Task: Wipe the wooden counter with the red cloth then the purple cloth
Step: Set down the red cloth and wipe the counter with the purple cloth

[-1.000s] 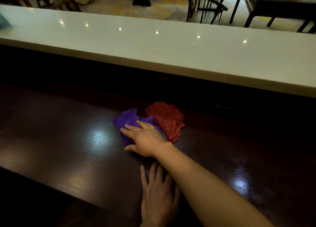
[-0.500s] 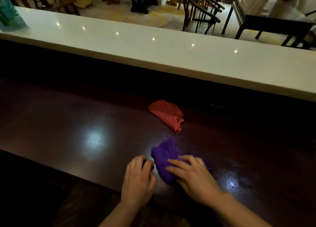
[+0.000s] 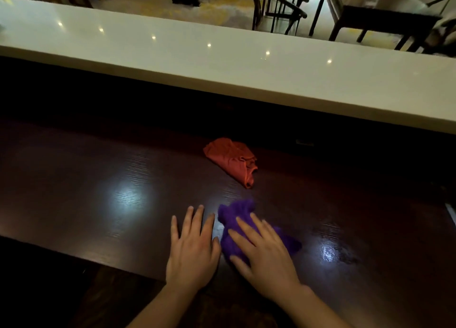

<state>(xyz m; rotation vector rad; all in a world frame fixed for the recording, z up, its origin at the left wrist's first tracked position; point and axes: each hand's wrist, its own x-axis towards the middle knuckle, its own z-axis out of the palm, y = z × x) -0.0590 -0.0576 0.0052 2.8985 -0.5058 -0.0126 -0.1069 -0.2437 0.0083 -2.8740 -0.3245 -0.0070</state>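
Risk here: purple cloth (image 3: 243, 231) bunching and sliding out from under a flat palm — no real grasp to stop it. Right hand (image 3: 265, 257) pressed on cloth, fingers splayed, uncurled. Left hand (image 3: 193, 248) just left of cloth, flat on wooden counter (image 3: 98, 192), holding nothing. Red cloth (image 3: 232, 161) beyond purple cloth, apart, untouched.

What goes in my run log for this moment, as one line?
stage: purple-cloth wipe | right hand: flat on purple cloth | left hand: flat on wooden counter | red cloth: set aside
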